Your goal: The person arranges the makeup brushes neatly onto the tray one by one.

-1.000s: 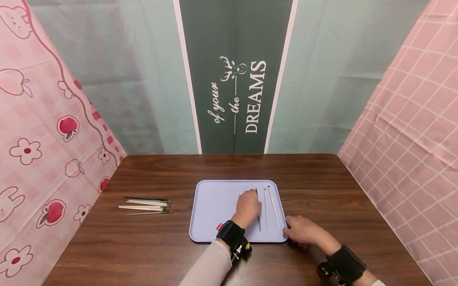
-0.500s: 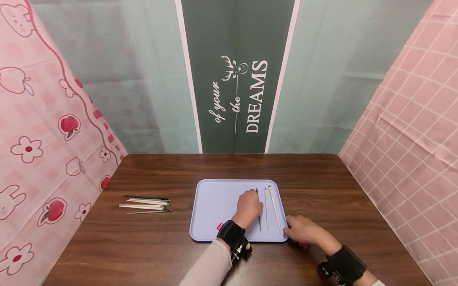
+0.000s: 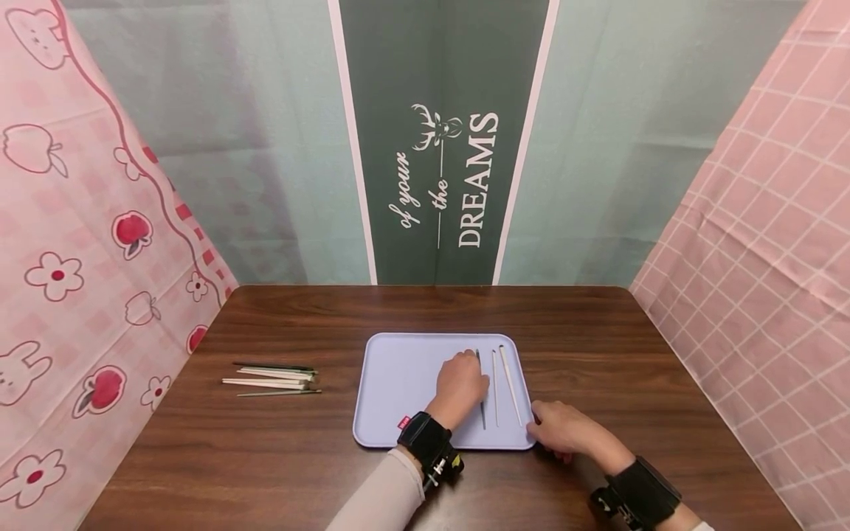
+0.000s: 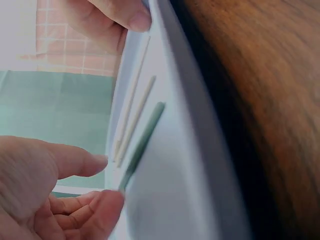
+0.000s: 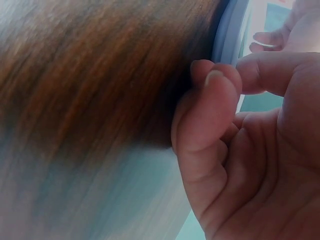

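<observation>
On a pale lilac tray (image 3: 405, 391), a slim dark green stick (image 3: 481, 402) lies lengthwise near two thin whitish sticks (image 3: 510, 383). My left hand (image 3: 460, 383) is over the tray just left of the green stick. In the left wrist view its thumb (image 4: 85, 162) stands apart from its fingers, and a fingertip (image 4: 112, 200) is right at the far end of the green stick (image 4: 145, 135). At the tray's near right corner, my right hand (image 3: 564, 428) grips the rim between thumb and curled fingers.
Several similar sticks (image 3: 268, 383), white and dark green, lie in a loose bundle left of the tray on the brown wooden table (image 3: 299, 457). Fabric curtains (image 3: 265, 147) close off the back and both sides.
My left wrist has tilted slightly toward the left, with the hand still beside the green stick. The right hand and the tray hold their places.
</observation>
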The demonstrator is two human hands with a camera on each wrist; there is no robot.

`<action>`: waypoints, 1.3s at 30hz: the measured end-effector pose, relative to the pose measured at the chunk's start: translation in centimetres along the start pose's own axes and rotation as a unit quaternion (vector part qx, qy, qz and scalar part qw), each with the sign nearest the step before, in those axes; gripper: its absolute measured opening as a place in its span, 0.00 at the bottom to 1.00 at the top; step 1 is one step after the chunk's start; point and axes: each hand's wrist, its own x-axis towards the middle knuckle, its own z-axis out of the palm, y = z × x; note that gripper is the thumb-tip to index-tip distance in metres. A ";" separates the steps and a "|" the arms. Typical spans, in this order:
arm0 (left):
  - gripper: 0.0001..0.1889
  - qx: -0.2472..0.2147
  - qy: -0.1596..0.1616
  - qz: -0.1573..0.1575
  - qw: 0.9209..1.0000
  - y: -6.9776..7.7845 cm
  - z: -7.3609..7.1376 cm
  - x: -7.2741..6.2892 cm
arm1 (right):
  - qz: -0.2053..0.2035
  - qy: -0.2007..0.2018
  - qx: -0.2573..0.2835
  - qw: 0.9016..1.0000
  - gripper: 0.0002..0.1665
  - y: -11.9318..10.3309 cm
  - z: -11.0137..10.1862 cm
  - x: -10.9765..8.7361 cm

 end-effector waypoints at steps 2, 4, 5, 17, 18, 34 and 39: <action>0.15 0.020 0.004 0.006 1.000 0.0 -0.6 -0.2 | 0.000 -0.001 0.000 1.000 0.09 0.0 0.0 0.0; 0.17 0.042 0.003 0.016 0.999 0.0 -1.1 -0.5 | -0.001 -0.003 0.001 1.000 0.09 0.1 0.0 0.1; 0.19 0.054 0.002 0.024 0.998 -0.1 -1.5 -0.7 | -0.002 -0.004 0.002 1.000 0.09 0.1 -0.1 0.1; 0.24 0.134 0.000 0.083 0.988 -1.6 -5.3 -2.7 | 0.002 -0.010 0.005 1.000 0.09 0.2 -0.2 0.0; 0.25 0.135 -0.004 0.081 0.988 -1.7 -5.5 -2.9 | 0.002 -0.009 0.006 1.000 0.09 0.2 -0.2 0.0; 0.29 0.144 0.002 0.055 0.988 -6.6 -8.3 -5.5 | -0.004 -0.012 0.010 1.000 0.09 0.3 -0.2 0.1; 0.29 0.152 0.008 0.036 0.988 -9.1 -8.9 -6.4 | -0.005 -0.014 0.010 1.000 0.09 0.2 -0.2 0.1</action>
